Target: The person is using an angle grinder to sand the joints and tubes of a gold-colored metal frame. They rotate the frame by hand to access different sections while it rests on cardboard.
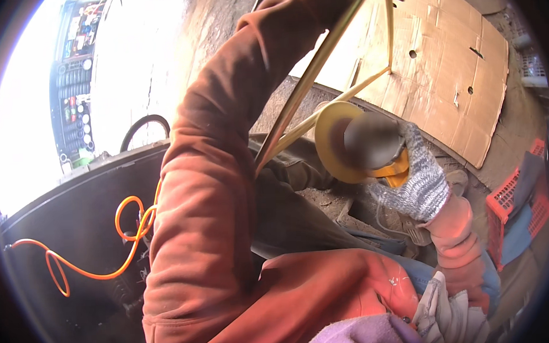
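My right hand (417, 187), in a grey knitted glove, is wrapped round the yellow body of what looks like an angle grinder (396, 170). Its round yellow disc (328, 142) faces left, close to a frame of thin tan bars (310, 79); I cannot tell whether they touch. The middle of the tool is blurred. My left arm, in a rust-red sleeve, reaches up to the top edge. There my left hand (347, 1), dark and partly cut off, is closed round the upper end of the frame.
A flattened cardboard sheet (443, 75) lies on the ground beyond the frame. At the right stands a red plastic crate (508, 193) with cloth over it. An orange coiled hose (112, 275) hangs against a dark panel (77, 233) at the left. A wheel (141, 125) shows behind that panel.
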